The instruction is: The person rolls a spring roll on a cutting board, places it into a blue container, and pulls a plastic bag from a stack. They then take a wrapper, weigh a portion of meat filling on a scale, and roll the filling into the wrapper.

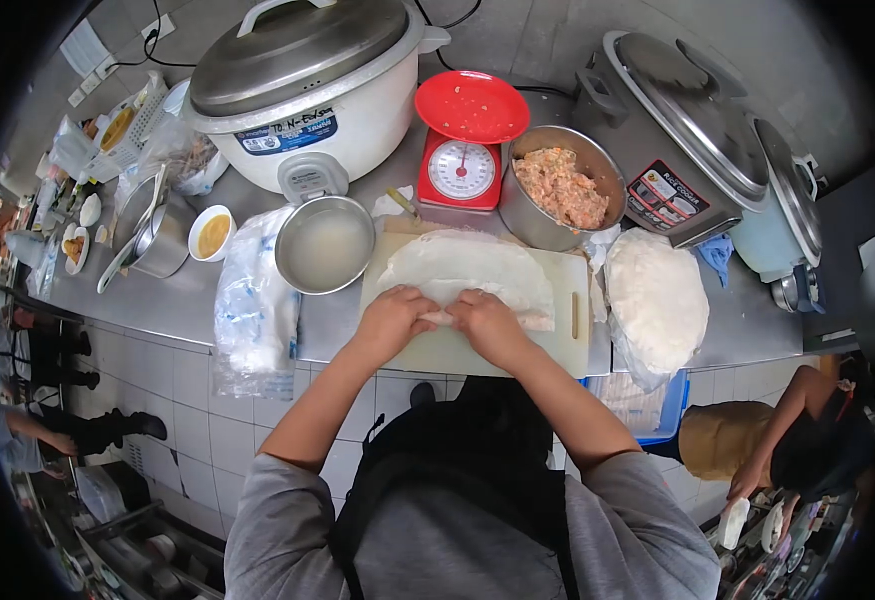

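A thin white spring roll wrapper (473, 262) lies on a pale cutting board (574, 350) in front of me. My left hand (395, 318) and my right hand (488, 322) are side by side at its near edge, fingers curled over the folded part. Between the thumbs a narrow strip of the roll shows; whatever it encloses is mostly hidden under my fingers. Right of the board sits a stack of round white wrappers (656, 300) on plastic. Behind it, a steel pot (520, 215) contains pinkish ground meat mix (562, 187).
A red scale (461, 168) with a red pan stands behind the board. At left are a pot of cloudy liquid (325, 245), a plastic-wrapped package (256, 300) and a bowl of yellow liquid (213, 233). Large rice cookers (303, 70) line the back. Another person (808, 430) stands at right.
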`<control>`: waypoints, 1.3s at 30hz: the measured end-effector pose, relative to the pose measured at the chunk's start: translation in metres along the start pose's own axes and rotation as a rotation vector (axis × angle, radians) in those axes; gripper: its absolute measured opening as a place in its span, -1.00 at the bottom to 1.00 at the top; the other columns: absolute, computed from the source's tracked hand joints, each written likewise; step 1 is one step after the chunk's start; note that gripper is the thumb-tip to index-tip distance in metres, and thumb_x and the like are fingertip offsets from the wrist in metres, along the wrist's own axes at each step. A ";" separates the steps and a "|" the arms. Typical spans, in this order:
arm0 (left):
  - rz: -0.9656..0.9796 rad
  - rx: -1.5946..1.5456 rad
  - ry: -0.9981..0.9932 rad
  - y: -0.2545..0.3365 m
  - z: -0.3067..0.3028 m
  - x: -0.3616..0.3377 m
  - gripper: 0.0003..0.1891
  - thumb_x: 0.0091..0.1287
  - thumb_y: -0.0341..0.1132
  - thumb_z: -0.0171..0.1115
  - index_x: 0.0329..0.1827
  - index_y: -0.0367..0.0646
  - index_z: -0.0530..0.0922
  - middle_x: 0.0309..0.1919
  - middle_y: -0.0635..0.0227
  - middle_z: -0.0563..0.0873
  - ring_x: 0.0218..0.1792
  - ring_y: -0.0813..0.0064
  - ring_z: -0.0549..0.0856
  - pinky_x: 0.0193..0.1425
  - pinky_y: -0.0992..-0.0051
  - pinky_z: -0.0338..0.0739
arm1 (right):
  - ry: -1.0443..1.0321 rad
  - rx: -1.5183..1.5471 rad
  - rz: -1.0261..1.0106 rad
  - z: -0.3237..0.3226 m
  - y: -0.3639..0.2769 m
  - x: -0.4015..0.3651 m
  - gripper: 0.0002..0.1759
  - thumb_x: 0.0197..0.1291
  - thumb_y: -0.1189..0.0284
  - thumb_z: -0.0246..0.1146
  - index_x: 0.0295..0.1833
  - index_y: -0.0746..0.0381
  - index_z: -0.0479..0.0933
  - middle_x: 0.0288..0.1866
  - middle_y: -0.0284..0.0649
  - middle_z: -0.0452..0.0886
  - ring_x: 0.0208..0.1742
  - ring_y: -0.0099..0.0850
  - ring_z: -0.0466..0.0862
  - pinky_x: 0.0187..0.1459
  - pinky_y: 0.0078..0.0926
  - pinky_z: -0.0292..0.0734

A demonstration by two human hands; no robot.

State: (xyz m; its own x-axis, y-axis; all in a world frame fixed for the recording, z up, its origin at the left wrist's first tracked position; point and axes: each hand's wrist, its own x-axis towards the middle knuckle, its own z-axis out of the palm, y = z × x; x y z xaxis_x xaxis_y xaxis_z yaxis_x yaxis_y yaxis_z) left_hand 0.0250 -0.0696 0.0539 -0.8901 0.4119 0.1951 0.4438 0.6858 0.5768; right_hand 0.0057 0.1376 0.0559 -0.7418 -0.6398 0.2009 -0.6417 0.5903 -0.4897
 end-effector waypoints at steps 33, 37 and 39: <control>0.111 -0.142 -0.143 -0.009 0.011 0.075 -0.74 0.30 -0.37 0.24 0.05 -0.10 0.59 0.06 0.24 0.68 0.12 0.25 0.62 0.24 0.25 0.45 | -0.265 0.277 0.189 -0.032 0.051 -0.012 -0.66 -0.16 0.45 0.50 -0.21 0.19 0.58 -0.19 -0.22 0.57 -0.05 -0.19 0.59 -0.03 -0.27 0.51; 0.236 -0.066 -0.200 -0.015 0.050 0.091 -0.65 0.37 -0.28 0.16 0.21 0.01 0.57 0.29 0.37 0.55 0.40 0.28 0.38 0.51 0.15 0.12 | -0.247 0.334 0.219 -0.042 0.053 -0.025 -0.67 -0.11 0.58 0.46 -0.15 0.25 0.59 -0.19 -0.22 0.54 -0.09 -0.29 0.58 -0.11 -0.40 0.57; 0.206 -0.102 -0.246 -0.019 0.049 0.091 -0.63 0.40 -0.26 0.12 0.26 0.04 0.54 0.35 0.40 0.49 0.47 0.31 0.27 0.57 0.14 -0.02 | -0.250 0.314 0.239 -0.040 0.051 -0.028 -0.65 -0.14 0.52 0.49 -0.15 0.22 0.60 -0.20 -0.23 0.56 -0.06 -0.25 0.58 -0.04 -0.34 0.53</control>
State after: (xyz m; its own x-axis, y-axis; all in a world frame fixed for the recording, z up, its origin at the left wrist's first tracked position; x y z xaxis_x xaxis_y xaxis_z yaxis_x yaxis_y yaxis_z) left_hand -0.0593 -0.0157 0.0217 -0.7255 0.6766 0.1257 0.5879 0.5144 0.6244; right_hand -0.0142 0.2049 0.0592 -0.7673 -0.6258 -0.1403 -0.3398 0.5823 -0.7386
